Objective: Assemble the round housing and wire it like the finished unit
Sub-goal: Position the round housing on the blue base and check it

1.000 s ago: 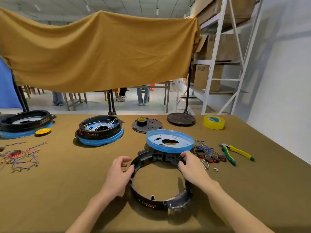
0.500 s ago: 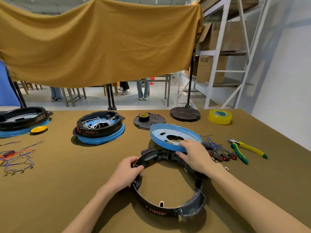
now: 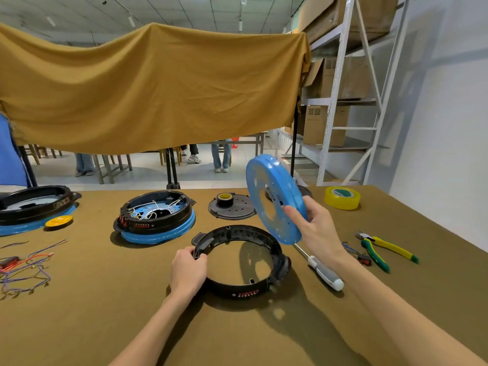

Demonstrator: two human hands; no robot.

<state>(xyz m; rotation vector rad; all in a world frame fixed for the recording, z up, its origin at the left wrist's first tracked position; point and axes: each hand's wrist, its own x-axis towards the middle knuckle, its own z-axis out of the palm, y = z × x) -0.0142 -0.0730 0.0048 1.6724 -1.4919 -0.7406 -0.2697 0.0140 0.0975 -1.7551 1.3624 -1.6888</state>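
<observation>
A black ring housing (image 3: pixel 239 285) lies flat on the brown table in front of me. My left hand (image 3: pixel 188 272) grips its left rim. My right hand (image 3: pixel 318 229) holds a blue round plate (image 3: pixel 274 199) by its lower right edge, lifted and tilted almost upright above the ring's far right side. The finished unit (image 3: pixel 155 216), a black ring on a blue base with white wires inside, sits at the back left.
A screwdriver (image 3: pixel 320 269) lies right of the ring, green-yellow pliers (image 3: pixel 385 249) and small wired parts (image 3: pixel 360 256) further right. Yellow tape roll (image 3: pixel 342 198) and a black disc with a small tape roll (image 3: pixel 231 206) stand behind. Loose wires (image 3: pixel 25 265) and another housing (image 3: pixel 34 207) lie at left.
My right hand has lifted the blue plate off the table and tipped it upright. A screwdriver that lay under it now shows. My left hand stays on the ring.
</observation>
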